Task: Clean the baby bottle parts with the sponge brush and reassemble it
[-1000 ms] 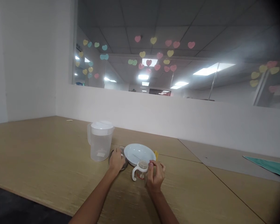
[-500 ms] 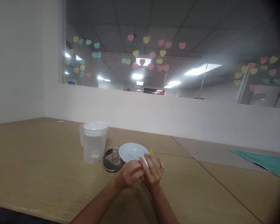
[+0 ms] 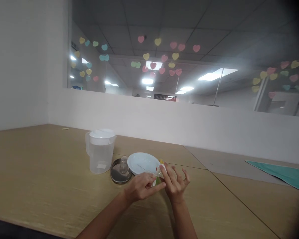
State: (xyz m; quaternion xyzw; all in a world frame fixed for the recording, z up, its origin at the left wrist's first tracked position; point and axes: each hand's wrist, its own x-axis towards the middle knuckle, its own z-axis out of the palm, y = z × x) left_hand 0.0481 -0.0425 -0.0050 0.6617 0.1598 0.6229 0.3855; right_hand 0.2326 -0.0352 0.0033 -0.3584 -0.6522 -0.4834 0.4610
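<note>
Both my hands meet above the table, in front of a pale, shallow bowl [image 3: 141,162]. My left hand [image 3: 141,186] is closed, its fingertips against a small clear thing with a white and green part, mostly hidden. Between the thumb and index finger of my right hand [image 3: 174,186] is a small white cap-like piece [image 3: 162,168]; the other fingers are spread. Whether these are parts of one small bottle I cannot tell. A thin light stick rests in the bowl. Something yellow [image 3: 161,161] shows behind my right fingers.
Left of the bowl, a round metal tray [image 3: 116,176] holds a small clear glass [image 3: 124,165]. A lidded plastic pitcher [image 3: 101,154] with clear liquid stands further left. At the far right lies a green cloth [image 3: 276,172]. A white wall [image 3: 144,121] with a window bounds the table.
My right hand has shifted right, its fingers spreading more, and the white cap-like piece moved with it. The clear and green thing now shows between my hands. Bowl, tray and pitcher stay put.
</note>
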